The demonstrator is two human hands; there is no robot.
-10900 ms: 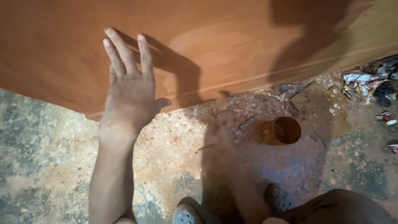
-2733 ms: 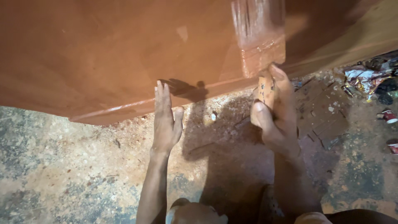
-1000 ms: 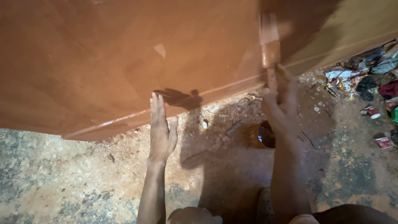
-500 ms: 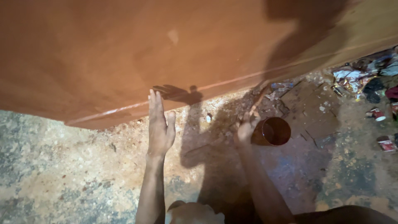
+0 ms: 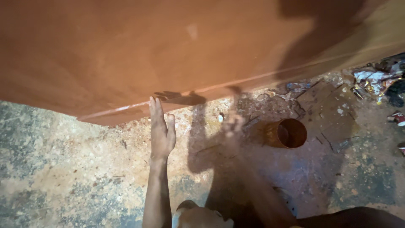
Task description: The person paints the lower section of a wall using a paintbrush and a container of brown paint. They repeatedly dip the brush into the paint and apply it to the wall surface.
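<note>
- Left hand (image 5: 161, 133): flat, fingers straight and together, holding nothing. Fingertips sit at the lower edge of the large red-brown painted wooden board (image 5: 168, 55), touching it or just short of it; looks like a brace to keep the panel from shifting.
- Right hand (image 5: 233, 126): motion-blurred, low over the floor, between the board edge and the small round rust-coloured tin (image 5: 287, 133). Cannot tell if the fingers are apart or closed, or whether anything is in them.
- Tin stands upright, mouth open, dark inside, just right of the right hand; placed within easy reach of that hand.
- Board fills the upper frame, glossy wet-looking coat, lower edge raised over the stained, mottled concrete floor (image 5: 63, 169).
- Crumpled scraps of litter (image 5: 375, 78) lie far right, well apart from both hands.
- Person's foot near bottom centre, partly hidden.
</note>
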